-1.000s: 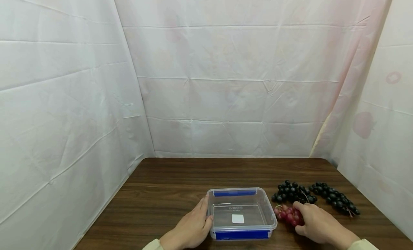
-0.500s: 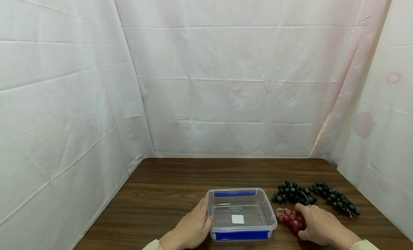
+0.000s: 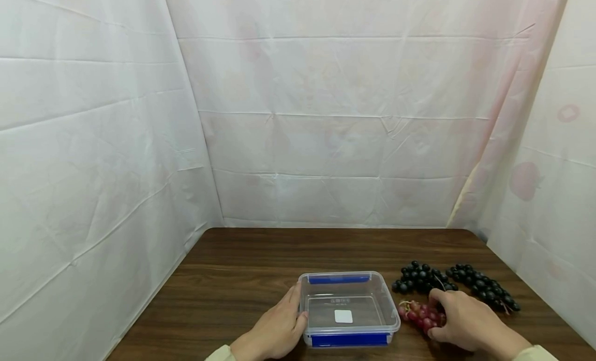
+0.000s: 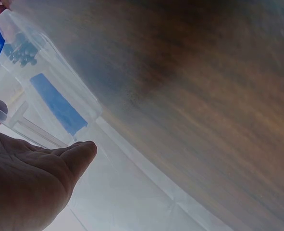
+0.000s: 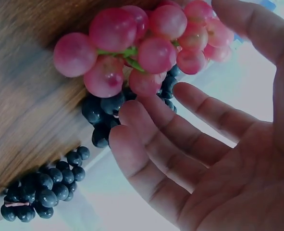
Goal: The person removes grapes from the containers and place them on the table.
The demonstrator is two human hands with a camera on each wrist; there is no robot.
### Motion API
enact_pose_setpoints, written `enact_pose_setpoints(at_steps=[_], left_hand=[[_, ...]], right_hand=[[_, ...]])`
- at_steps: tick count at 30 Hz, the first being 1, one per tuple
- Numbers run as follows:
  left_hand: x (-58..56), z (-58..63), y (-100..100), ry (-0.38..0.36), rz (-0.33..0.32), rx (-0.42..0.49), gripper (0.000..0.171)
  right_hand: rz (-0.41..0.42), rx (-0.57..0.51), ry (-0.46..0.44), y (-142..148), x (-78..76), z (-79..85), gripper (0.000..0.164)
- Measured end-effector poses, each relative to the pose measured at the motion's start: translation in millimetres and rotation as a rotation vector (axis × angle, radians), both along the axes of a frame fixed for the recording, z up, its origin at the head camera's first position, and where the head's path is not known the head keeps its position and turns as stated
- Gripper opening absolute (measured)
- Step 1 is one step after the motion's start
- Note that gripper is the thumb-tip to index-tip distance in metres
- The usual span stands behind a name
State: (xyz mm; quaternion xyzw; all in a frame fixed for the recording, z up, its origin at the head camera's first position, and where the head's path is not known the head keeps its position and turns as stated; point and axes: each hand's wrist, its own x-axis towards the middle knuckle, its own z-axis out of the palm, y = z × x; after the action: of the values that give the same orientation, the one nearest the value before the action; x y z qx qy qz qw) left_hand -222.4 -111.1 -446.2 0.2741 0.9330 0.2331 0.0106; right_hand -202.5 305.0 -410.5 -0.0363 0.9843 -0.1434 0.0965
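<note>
A clear plastic food container with blue clips stands on the table, a white square label on its floor. My left hand rests along its left wall with fingers fairly straight; the thumb lies by the near left corner. To the container's right lies a bunch of red grapes with a green stem. My right hand is at the right end of this bunch, thumb and fingers spread around it. In the right wrist view the fingers look extended, not closed round the grapes.
Behind the red grapes lies a bunch of black grapes. Another black bunch lies further right. All stand on a dark wooden table, with white cloth walls on its left, back and right.
The red grapes have shifted slightly to the right and nearer the person. My right hand has moved a little right, and its fingers have spread. My left hand and the container have stayed still.
</note>
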Motion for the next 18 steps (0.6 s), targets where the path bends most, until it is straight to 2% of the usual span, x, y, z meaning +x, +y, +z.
enact_pose_setpoints(at_steps=[8, 12, 18], left_hand=[[0.5, 1.6, 0.0, 0.008, 0.008, 0.001, 0.071], [0.0, 1.4, -0.5, 0.009, 0.013, 0.004, 0.071], [-1.0, 1.4, -1.5, 0.026, 0.007, -0.002, 0.071]], right_hand=[[-0.042, -0.055, 0.112, -1.6, 6.0, 4.8, 0.056], [-0.042, -0.038, 0.188, -0.5, 7.2, 5.1, 0.05], [-0.01, 0.025, 0.418, 5.5, 12.5, 0.9, 0.048]])
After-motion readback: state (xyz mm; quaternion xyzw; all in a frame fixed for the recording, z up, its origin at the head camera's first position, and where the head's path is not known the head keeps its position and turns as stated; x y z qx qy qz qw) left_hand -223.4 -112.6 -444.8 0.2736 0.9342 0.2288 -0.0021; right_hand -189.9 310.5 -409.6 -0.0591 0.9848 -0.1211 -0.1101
